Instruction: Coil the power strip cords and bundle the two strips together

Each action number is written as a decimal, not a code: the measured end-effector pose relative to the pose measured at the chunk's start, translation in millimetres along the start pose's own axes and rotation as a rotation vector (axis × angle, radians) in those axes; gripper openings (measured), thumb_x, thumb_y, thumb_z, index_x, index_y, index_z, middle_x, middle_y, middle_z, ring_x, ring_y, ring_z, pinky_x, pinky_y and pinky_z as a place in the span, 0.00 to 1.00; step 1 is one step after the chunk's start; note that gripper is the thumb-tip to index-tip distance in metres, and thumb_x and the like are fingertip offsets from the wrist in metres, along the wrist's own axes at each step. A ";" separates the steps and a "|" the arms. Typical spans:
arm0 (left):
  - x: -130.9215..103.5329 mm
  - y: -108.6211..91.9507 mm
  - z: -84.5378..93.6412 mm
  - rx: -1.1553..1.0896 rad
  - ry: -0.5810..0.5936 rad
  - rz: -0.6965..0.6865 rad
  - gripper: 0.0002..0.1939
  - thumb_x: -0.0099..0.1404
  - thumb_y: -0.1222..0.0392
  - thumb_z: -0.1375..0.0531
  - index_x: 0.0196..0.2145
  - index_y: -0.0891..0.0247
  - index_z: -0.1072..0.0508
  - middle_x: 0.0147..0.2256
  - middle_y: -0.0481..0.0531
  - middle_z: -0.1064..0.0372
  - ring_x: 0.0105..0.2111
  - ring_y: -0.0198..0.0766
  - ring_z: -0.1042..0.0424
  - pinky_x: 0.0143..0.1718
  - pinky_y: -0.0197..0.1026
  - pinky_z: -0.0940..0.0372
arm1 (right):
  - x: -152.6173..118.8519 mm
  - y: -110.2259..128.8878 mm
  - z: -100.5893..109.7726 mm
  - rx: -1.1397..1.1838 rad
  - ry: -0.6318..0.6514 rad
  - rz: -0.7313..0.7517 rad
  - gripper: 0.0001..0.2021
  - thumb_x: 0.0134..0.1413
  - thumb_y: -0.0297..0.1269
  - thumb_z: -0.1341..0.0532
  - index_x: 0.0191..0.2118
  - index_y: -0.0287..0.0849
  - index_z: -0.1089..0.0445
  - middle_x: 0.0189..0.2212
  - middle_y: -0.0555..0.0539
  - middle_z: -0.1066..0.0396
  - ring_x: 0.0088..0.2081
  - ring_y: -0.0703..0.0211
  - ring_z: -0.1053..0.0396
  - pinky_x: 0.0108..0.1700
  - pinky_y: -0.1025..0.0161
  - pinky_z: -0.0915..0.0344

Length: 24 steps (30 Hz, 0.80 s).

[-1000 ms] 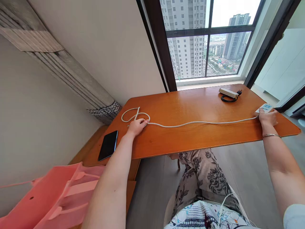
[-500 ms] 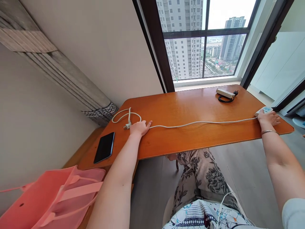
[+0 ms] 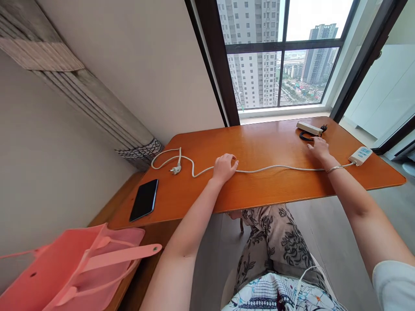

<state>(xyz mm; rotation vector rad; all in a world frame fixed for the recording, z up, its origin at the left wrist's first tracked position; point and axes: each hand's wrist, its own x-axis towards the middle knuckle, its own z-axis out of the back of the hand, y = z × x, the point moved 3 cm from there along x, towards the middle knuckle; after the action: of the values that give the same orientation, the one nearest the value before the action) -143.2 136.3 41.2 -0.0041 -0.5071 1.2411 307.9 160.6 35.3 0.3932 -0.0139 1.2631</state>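
A white power strip (image 3: pixel 360 156) lies at the right end of the wooden table, its white cable (image 3: pixel 275 167) running left across the top to a plug (image 3: pixel 176 169). Over the cable's middle is my left hand (image 3: pixel 225 168), fingers loosely curved and thumb apart, with no firm grip visible. My right hand (image 3: pixel 319 149) reaches to the far right part of the table, fingers apart, at the coiled black cord (image 3: pixel 305 136) of a second, narrower power strip (image 3: pixel 309 128). Whether the fingertips touch that cord is hard to see.
A black tablet (image 3: pixel 144 200) lies at the left of the wooden table (image 3: pixel 259 190). Beside the table's left end stands a pink bag (image 3: pixel 81 268) with its strap sticking out. Behind are a window (image 3: pixel 282 77) and a gathered curtain (image 3: pixel 97 103). My legs are under the front edge.
My right hand has left the white power strip and moved left and back to the black cord. My left hand has slid right along the white cable, away from the plug.
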 end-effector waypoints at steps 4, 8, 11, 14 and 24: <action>1.5 -23.8 -27.7 -0.233 -0.080 0.047 0.08 0.68 0.60 0.45 0.41 0.62 0.27 0.44 0.59 0.25 0.44 0.45 0.25 0.49 0.47 0.33 | 16.8 27.4 -22.3 -0.018 0.107 -0.032 0.30 0.66 0.44 0.48 0.69 0.36 0.44 0.68 0.32 0.44 0.67 0.42 0.45 0.66 0.44 0.44; -4.9 -28.5 -39.3 -0.255 -0.129 -0.009 0.06 0.66 0.64 0.43 0.40 0.61 0.27 0.42 0.56 0.24 0.41 0.44 0.24 0.49 0.48 0.32 | 26.5 28.9 -28.8 -0.034 0.144 -0.077 0.33 0.66 0.46 0.48 0.71 0.34 0.49 0.71 0.31 0.50 0.71 0.41 0.51 0.69 0.42 0.51; -9.0 -26.5 -39.2 -0.263 -0.130 -0.039 0.07 0.65 0.65 0.43 0.40 0.61 0.27 0.40 0.55 0.25 0.40 0.43 0.24 0.47 0.46 0.32 | 26.9 26.8 -27.2 -0.050 0.135 -0.100 0.31 0.64 0.45 0.45 0.67 0.33 0.41 0.68 0.29 0.44 0.70 0.39 0.50 0.70 0.40 0.58; -9.8 -24.5 -37.9 -0.310 -0.137 0.003 0.07 0.65 0.65 0.44 0.39 0.61 0.27 0.39 0.55 0.26 0.38 0.41 0.25 0.43 0.44 0.31 | 21.9 29.0 -24.0 -0.038 0.099 -0.111 0.26 0.62 0.41 0.45 0.60 0.29 0.34 0.64 0.25 0.40 0.67 0.35 0.47 0.69 0.38 0.61; -12.1 -30.8 -37.0 -0.425 -0.123 -0.001 0.07 0.65 0.63 0.44 0.39 0.60 0.27 0.37 0.53 0.26 0.33 0.37 0.28 0.38 0.41 0.33 | -7.2 87.2 -20.5 0.469 -0.023 0.059 0.19 0.60 0.39 0.44 0.52 0.38 0.26 0.52 0.35 0.26 0.55 0.44 0.30 0.60 0.45 0.39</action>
<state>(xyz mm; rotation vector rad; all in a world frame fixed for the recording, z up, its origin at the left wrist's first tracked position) -104.6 124.8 12.3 -0.2881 -0.8704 1.1175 220.5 181.4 39.1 0.8157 0.2563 1.3162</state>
